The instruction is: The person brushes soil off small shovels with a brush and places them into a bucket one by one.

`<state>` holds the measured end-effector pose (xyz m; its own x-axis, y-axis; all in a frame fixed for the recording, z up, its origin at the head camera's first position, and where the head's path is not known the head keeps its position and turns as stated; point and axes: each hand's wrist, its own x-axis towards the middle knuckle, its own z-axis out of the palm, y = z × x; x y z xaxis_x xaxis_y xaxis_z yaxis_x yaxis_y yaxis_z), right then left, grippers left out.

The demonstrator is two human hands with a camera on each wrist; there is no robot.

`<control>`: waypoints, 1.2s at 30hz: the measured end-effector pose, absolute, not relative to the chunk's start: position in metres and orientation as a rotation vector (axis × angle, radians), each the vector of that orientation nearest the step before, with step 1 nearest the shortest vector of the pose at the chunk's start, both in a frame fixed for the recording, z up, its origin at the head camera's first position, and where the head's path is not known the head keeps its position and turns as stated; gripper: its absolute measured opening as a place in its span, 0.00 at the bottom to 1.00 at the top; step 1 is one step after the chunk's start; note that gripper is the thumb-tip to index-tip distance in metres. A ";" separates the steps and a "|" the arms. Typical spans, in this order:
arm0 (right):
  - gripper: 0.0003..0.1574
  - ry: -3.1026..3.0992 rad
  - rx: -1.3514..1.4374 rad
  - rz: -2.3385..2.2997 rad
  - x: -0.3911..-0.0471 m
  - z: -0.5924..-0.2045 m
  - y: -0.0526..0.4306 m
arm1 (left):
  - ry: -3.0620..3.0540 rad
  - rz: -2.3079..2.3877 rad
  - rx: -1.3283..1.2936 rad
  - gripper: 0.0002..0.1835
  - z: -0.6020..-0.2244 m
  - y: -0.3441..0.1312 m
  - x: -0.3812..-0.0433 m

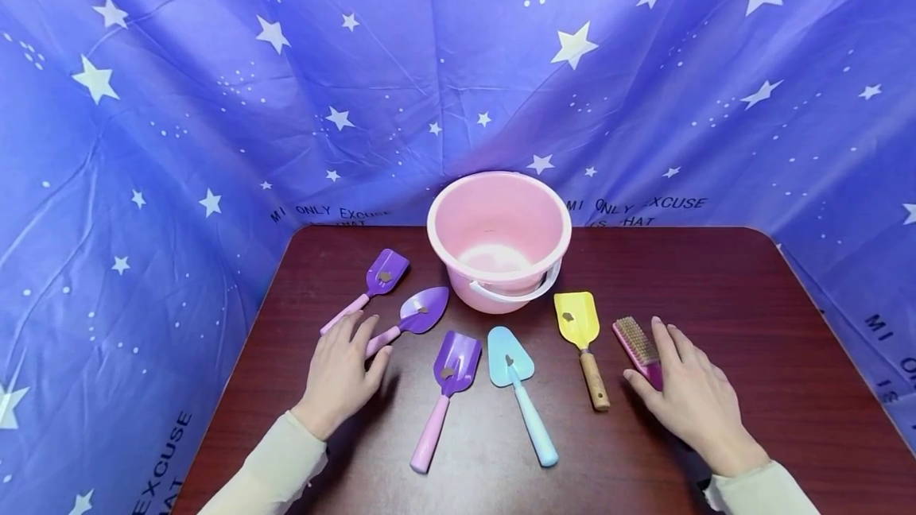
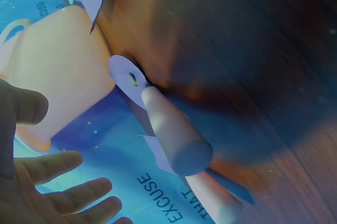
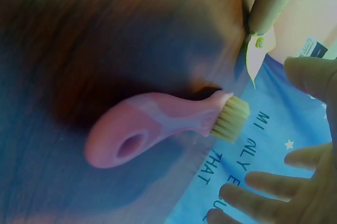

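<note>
My left hand (image 1: 339, 376), fingers spread, hovers over the pink handles of two purple toy shovels, one square-ended (image 1: 387, 265) and one pointed (image 1: 432, 304). In the left wrist view the fingers are apart from the nearer handle (image 2: 174, 129). To its right lie a third purple shovel (image 1: 465, 348) and a light blue triangular one (image 1: 533, 420). My right hand (image 1: 694, 404) hovers above a pink scrub brush (image 3: 152, 110) with tan bristles, its fingers loosely extended and holding nothing. Left of the brush lies a yellow shovel (image 1: 583, 324) with a wooden handle.
A pink bucket (image 1: 494, 217) with a white handle stands at the middle back of the dark wooden table (image 1: 687, 269). Directly behind the table hangs a blue cloth (image 1: 444, 46) with white stars, also lining both sides.
</note>
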<state>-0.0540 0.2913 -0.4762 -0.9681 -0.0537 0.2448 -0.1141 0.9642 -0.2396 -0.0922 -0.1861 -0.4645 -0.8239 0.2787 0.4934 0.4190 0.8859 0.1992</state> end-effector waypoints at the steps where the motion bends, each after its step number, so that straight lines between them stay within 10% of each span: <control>1: 0.61 -2.877 0.119 0.372 -0.054 -0.477 0.292 | -2.587 -0.420 -0.499 0.26 -0.465 -0.187 -0.092; 36: 0.51 -3.093 -0.110 0.379 -0.044 -0.488 0.304 | -2.776 -0.543 -0.126 0.24 -0.475 -0.220 -0.117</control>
<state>-0.0436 0.3043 -0.4877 -0.9972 0.0728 0.0152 0.0670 0.9680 -0.2419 -0.1166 -0.2204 -0.4754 -0.9485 0.0268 0.3157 0.1439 0.9243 0.3536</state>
